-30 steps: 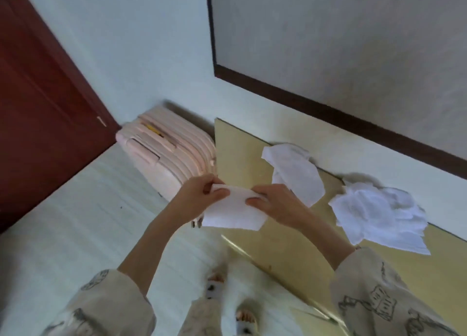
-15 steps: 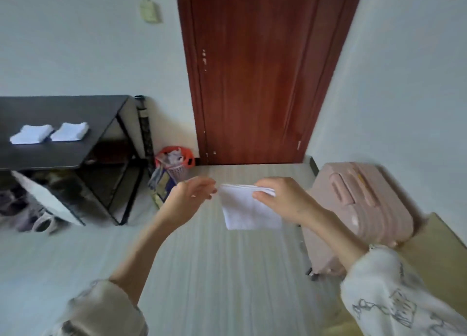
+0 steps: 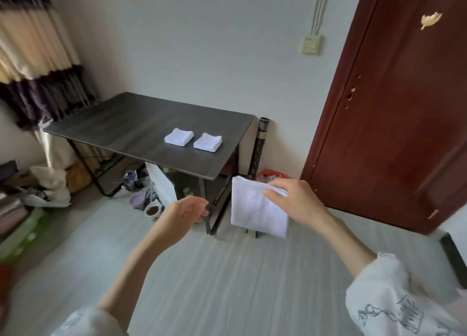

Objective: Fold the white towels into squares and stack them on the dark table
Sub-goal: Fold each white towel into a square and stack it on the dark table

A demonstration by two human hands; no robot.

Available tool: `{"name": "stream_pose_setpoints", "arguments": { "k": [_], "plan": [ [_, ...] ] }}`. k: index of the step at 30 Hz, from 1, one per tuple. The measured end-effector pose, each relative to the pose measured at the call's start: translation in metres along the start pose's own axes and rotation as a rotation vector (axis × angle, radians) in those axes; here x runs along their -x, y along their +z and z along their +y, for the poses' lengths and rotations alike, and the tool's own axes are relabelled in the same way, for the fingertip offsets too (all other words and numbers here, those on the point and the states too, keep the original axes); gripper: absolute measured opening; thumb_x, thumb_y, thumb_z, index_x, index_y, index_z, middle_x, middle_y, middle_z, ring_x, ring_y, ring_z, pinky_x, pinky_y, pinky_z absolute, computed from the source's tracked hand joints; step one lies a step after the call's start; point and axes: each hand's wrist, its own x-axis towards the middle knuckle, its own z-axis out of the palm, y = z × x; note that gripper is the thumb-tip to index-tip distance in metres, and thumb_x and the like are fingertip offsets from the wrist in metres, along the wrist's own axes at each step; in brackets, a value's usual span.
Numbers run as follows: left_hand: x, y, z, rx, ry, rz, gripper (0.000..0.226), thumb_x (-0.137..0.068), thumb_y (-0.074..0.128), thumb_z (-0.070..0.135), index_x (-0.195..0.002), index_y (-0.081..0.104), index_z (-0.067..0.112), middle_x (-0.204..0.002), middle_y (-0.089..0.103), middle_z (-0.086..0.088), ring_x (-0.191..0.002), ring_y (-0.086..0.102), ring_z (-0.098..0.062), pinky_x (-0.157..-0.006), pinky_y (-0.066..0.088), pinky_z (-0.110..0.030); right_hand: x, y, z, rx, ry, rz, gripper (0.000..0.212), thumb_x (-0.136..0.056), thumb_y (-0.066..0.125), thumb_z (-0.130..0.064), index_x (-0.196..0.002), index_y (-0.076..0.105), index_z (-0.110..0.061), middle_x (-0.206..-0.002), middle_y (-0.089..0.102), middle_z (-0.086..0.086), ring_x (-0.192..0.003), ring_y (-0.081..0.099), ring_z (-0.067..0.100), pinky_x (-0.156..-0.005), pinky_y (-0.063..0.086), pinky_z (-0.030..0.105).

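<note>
My right hand (image 3: pixel 298 204) pinches the top edge of a folded white towel (image 3: pixel 255 213), which hangs flat in the air in front of the dark table's near right corner. My left hand (image 3: pixel 185 214) floats to the left of it, fingers apart and holding nothing. The dark table (image 3: pixel 121 128) stands ahead against the wall. Two small stacks of folded white towels lie side by side near its right end, the left stack (image 3: pixel 179 136) and the right stack (image 3: pixel 207 142).
A dark red door (image 3: pixel 394 123) fills the right side. Under and beside the table sit a white board (image 3: pixel 161 184), cups, bags and an orange basket (image 3: pixel 271 175). A dark rolled tube (image 3: pixel 259 148) leans at the table's right end. Curtains hang at the far left.
The view has swung left from the yellow mat past the door to the dark table. My left hand has let go of the towel; only my right hand holds it now.
</note>
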Motion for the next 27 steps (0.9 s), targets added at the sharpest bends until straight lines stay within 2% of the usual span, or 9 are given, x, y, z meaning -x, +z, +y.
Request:
{"name": "stream_pose_setpoints", "arguments": {
  "k": [3, 6, 9, 14, 18, 21, 23, 25, 27],
  "plan": [
    [-0.037, -0.023, -0.027, -0.001, -0.021, 0.007, 0.015, -0.095, 0.048, 0.02, -0.095, 0.059, 0.029, -0.087, 0.07, 0.006, -0.073, 0.065, -0.005, -0.074, 0.051, -0.024, -0.056, 0.024, -0.011, -0.023, -0.023, -0.031, 0.016, -0.09, 0.055, -0.029, -0.093, 0.069, -0.022, -0.089, 0.069, -0.007, -0.086, 0.061, 0.013, -0.077, 0.047, 0.028],
    [-0.087, -0.043, -0.052, -0.017, -0.046, -0.002, 0.018, -0.094, 0.051, 0.02, -0.091, 0.057, 0.038, -0.089, 0.07, 0.009, -0.079, 0.066, -0.007, -0.077, 0.053, -0.029, -0.122, 0.051, -0.016, 0.005, -0.085, -0.067, 0.017, -0.092, 0.054, -0.029, -0.098, 0.069, -0.023, -0.088, 0.064, -0.013, -0.085, 0.058, 0.01, -0.067, 0.039, 0.008],
    [-0.152, -0.067, -0.073, -0.05, -0.071, 0.023, 0.013, -0.092, 0.053, 0.024, -0.101, 0.058, 0.033, -0.101, 0.067, 0.007, -0.09, 0.064, -0.009, -0.078, 0.05, -0.025, -0.197, 0.074, -0.022, -0.008, -0.122, -0.123, 0.02, -0.093, 0.053, -0.031, -0.104, 0.068, -0.023, -0.097, 0.066, -0.01, -0.089, 0.057, 0.01, -0.071, 0.042, 0.015],
    [-0.26, -0.116, -0.09, -0.036, -0.152, 0.044, 0.045, -0.088, 0.061, 0.026, -0.13, 0.049, 0.015, -0.124, 0.057, 0.002, -0.108, 0.058, -0.013, -0.092, 0.049, -0.03, -0.319, 0.096, -0.042, -0.075, -0.165, -0.236, 0.023, -0.092, 0.055, -0.033, -0.108, 0.067, -0.022, -0.107, 0.067, -0.009, -0.1, 0.058, 0.009, -0.087, 0.044, 0.025],
    [-0.331, -0.155, -0.104, 0.148, -0.157, 0.006, 0.073, -0.071, 0.068, 0.057, -0.133, 0.045, 0.026, -0.128, 0.057, 0.007, -0.118, 0.054, -0.01, -0.103, 0.042, -0.037, -0.398, 0.103, -0.057, -0.146, -0.197, -0.265, 0.019, -0.093, 0.054, -0.03, -0.104, 0.068, -0.023, -0.1, 0.065, -0.013, -0.095, 0.056, 0.005, -0.078, 0.039, 0.013],
    [-0.38, -0.171, -0.113, 0.276, -0.109, -0.035, 0.046, -0.078, 0.068, 0.042, -0.12, 0.053, 0.032, -0.119, 0.063, 0.009, -0.11, 0.059, -0.004, -0.096, 0.045, -0.027, -0.452, 0.116, -0.058, -0.176, -0.195, -0.288, 0.022, -0.093, 0.053, -0.03, -0.108, 0.067, -0.022, -0.103, 0.064, -0.015, -0.098, 0.056, 0.003, -0.081, 0.038, 0.012],
    [-0.412, -0.179, -0.124, 0.274, -0.097, -0.02, 0.03, -0.084, 0.066, 0.029, -0.113, 0.059, 0.025, -0.11, 0.068, 0.006, -0.102, 0.063, -0.006, -0.092, 0.048, -0.025, -0.486, 0.129, -0.054, -0.189, -0.177, -0.291, 0.021, -0.093, 0.053, -0.03, -0.106, 0.066, -0.022, -0.105, 0.066, -0.012, -0.1, 0.057, 0.005, -0.086, 0.04, 0.016],
    [-0.445, -0.185, -0.144, 0.251, -0.094, -0.015, 0.02, -0.087, 0.063, 0.023, -0.103, 0.063, 0.012, -0.101, 0.07, -0.001, -0.094, 0.066, -0.011, -0.089, 0.052, -0.031, -0.518, 0.146, -0.048, -0.19, -0.148, -0.283, 0.02, -0.093, 0.052, -0.03, -0.104, 0.066, -0.021, -0.103, 0.066, -0.01, -0.099, 0.058, 0.008, -0.088, 0.042, 0.022],
    [-0.479, -0.192, -0.166, 0.23, -0.106, -0.036, 0.027, -0.085, 0.065, 0.027, -0.093, 0.061, 0.002, -0.097, 0.068, -0.012, -0.093, 0.066, -0.023, -0.088, 0.052, -0.04, -0.552, 0.166, -0.04, -0.17, -0.113, -0.285, 0.017, -0.094, 0.051, -0.031, -0.101, 0.064, -0.022, -0.101, 0.065, -0.01, -0.097, 0.058, 0.01, -0.089, 0.044, 0.028]
  ]
}}
